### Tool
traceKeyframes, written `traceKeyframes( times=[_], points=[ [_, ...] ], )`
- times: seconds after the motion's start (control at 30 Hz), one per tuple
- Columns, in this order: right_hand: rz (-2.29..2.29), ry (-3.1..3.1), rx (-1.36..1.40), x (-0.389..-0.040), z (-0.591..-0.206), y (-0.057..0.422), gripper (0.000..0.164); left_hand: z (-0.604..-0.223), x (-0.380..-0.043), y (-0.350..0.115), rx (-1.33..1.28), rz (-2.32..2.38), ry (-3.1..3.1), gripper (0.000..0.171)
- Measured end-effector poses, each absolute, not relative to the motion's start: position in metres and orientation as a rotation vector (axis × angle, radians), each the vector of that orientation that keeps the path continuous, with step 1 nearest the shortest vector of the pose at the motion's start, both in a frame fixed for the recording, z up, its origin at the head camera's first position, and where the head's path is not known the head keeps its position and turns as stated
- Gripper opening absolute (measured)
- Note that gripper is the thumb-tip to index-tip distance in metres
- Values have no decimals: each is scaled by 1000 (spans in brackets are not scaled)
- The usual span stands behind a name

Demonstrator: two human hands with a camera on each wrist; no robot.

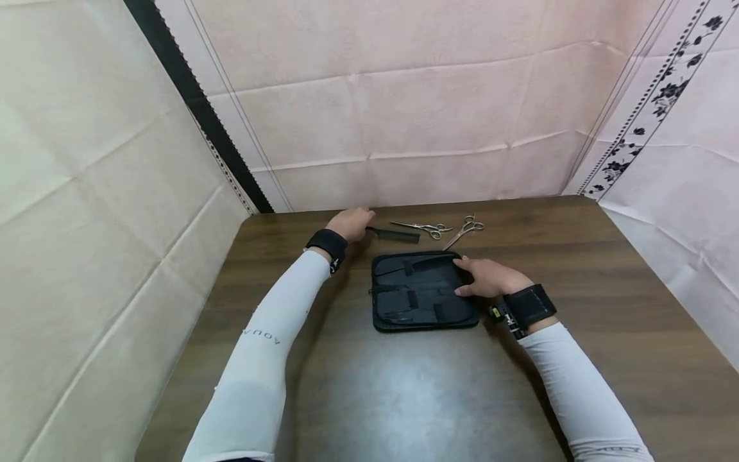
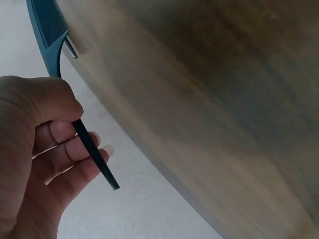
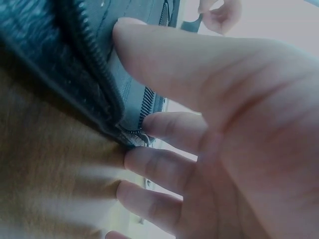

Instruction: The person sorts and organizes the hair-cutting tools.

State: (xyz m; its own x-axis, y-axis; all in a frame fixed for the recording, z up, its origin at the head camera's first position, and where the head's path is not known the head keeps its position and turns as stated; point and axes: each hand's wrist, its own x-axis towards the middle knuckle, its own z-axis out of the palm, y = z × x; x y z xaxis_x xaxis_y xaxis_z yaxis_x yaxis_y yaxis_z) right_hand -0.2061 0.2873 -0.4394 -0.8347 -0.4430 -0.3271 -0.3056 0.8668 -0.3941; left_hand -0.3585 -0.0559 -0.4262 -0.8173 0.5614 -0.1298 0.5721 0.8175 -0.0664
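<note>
My left hand reaches to the back of the table and pinches the thin tail of a dark tail comb between thumb and fingers. In the head view the toothed end of the comb points right. My right hand holds the right side of an open black zip case. Its thumb lies over the inside of the case, while the fingers touch the zipped edge. Elastic straps cross the case's lining; some dark shapes in it are too dim to tell.
Behind the case lie two pairs of silver scissors, one pair pointing left beside the comb, the other pair slanting with its tips near the case. The brown wooden table meets cloth-covered walls at the back and sides.
</note>
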Motion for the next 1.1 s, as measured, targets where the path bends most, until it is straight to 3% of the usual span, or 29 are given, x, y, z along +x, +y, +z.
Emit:
traceKeyframes(
  times=[0.27,0.47,0.67,1.1],
  points=[
    [-462,2610,-551,-206,-445,288,80,-427,-320,-76,906,-2,2932,34],
    [-470,2626,-556,-207,-443,288,79,-428,-285,-90,914,190,3028,19],
    [-479,2640,-562,-207,-439,292,79,-426,-263,-99,954,369,3039,15],
    [-496,2643,-585,-206,-441,290,79,-427,-242,-111,898,528,3014,27]
  ],
)
